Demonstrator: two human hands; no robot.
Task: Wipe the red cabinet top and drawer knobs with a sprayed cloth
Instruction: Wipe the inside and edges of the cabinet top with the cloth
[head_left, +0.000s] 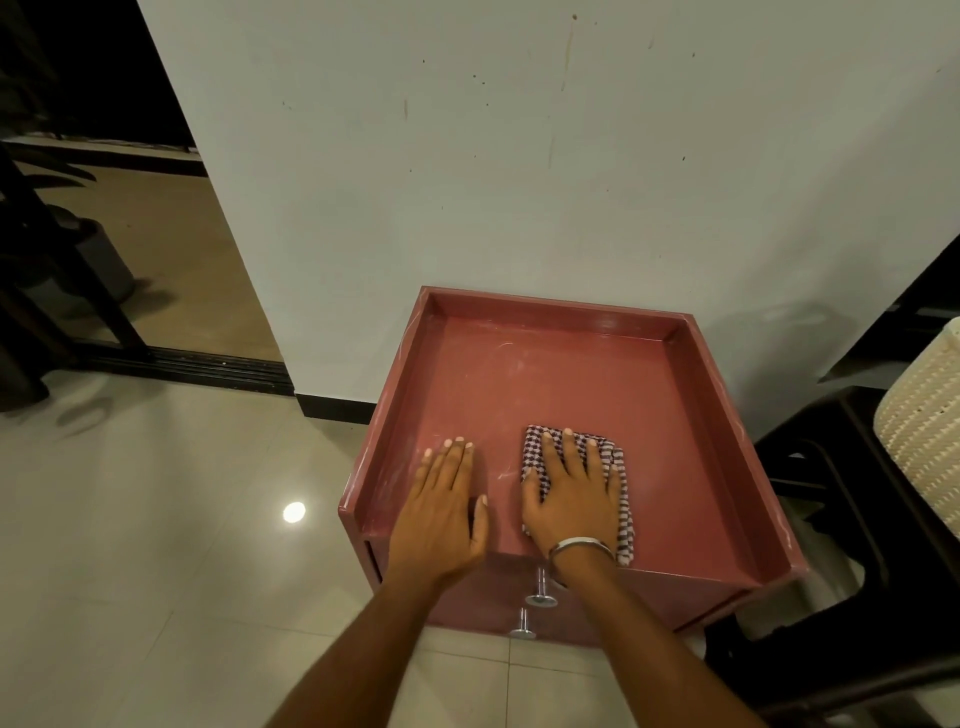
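Observation:
The red cabinet (566, 374) stands against a white wall, its top rimmed by a raised edge on three sides. A folded checked cloth (618, 467) lies on the top near the front edge. My right hand (571, 493) lies flat on the cloth, fingers spread, a metal bangle on the wrist. My left hand (447, 504) rests palm down on the bare top to the cloth's left, holding nothing. Two metal drawer knobs, the upper knob (541, 592) and the lower knob (522, 626), stick out of the cabinet front below my wrists.
A dark stool (841, 545) stands close on the cabinet's right, with a cream woven basket (924, 431) on it. Glossy floor tiles (156, 545) spread to the left. A dark doorway threshold (197, 366) and furniture legs are at far left.

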